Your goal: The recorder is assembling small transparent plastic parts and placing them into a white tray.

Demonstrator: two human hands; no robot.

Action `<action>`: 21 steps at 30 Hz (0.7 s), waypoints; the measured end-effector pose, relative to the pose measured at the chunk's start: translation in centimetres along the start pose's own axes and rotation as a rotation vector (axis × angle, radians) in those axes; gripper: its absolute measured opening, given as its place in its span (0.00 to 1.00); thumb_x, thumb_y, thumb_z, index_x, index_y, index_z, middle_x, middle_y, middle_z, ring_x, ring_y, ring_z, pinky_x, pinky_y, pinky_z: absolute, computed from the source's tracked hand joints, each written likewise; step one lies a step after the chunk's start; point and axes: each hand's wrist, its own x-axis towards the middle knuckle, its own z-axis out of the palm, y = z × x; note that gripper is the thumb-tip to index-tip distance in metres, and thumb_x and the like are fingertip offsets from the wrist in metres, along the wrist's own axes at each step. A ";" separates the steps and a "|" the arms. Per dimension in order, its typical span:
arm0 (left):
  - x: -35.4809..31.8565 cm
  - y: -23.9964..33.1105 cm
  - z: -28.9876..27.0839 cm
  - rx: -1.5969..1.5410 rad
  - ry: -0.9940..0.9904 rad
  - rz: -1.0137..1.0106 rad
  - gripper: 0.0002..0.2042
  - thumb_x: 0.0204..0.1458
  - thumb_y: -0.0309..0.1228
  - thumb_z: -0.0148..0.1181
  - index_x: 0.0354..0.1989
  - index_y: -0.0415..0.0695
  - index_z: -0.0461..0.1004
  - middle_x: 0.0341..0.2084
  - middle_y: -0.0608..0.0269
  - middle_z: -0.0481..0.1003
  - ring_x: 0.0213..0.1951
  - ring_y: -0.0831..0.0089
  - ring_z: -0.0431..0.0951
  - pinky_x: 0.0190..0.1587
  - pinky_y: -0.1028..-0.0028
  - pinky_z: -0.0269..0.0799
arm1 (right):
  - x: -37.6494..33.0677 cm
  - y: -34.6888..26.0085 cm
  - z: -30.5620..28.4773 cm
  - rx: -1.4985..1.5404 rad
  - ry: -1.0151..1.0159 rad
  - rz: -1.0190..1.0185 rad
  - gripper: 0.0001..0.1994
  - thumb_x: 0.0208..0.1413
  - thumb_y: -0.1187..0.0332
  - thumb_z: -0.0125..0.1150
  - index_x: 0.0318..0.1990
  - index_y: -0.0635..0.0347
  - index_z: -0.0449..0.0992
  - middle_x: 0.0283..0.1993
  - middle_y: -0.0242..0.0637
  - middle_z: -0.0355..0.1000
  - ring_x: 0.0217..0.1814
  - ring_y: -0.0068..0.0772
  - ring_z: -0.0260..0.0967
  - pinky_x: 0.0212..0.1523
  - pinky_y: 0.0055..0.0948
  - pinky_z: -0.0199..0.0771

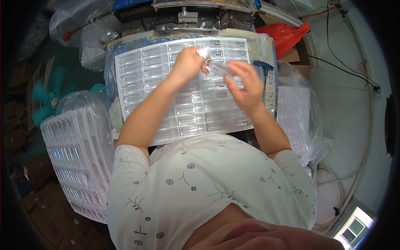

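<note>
I'd say left hand and right hand grasp a clear tube (blurred), blister tray beneath them, handling needing steadiness next.

Head-worn fisheye view, facing down, close range

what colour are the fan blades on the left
The fan blades are teal, best seen in the head view.

Shows teal fan left, red bag upper right.
Includes black cable at right, bright window lower right.
</note>
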 end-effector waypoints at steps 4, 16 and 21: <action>7.4 6.8 -3.5 0.642 0.808 0.505 0.12 0.50 0.31 0.55 0.44 0.45 0.71 0.22 0.61 0.76 0.25 0.72 0.77 0.28 0.71 0.70 | 2.5 3.3 -0.3 0.266 0.255 0.302 0.15 0.47 0.79 0.62 0.45 0.68 0.73 0.40 0.43 0.74 0.38 0.28 0.74 0.36 0.22 0.76; -0.3 3.2 -2.4 0.422 0.767 0.508 0.23 0.38 0.17 0.52 0.47 0.47 0.70 0.32 0.56 0.77 0.32 0.60 0.78 0.35 0.64 0.73 | 17.0 5.9 4.7 -0.350 0.261 -0.353 0.14 0.43 0.71 0.62 0.40 0.62 0.74 0.38 0.40 0.74 0.38 0.40 0.71 0.39 0.37 0.71; -6.2 -3.5 -1.9 0.375 0.671 0.269 0.22 0.39 0.14 0.50 0.46 0.44 0.72 0.34 0.56 0.77 0.36 0.61 0.79 0.38 0.66 0.74 | 17.8 9.7 7.7 -0.553 0.177 -0.307 0.13 0.45 0.67 0.60 0.39 0.59 0.74 0.41 0.37 0.74 0.43 0.38 0.70 0.41 0.36 0.69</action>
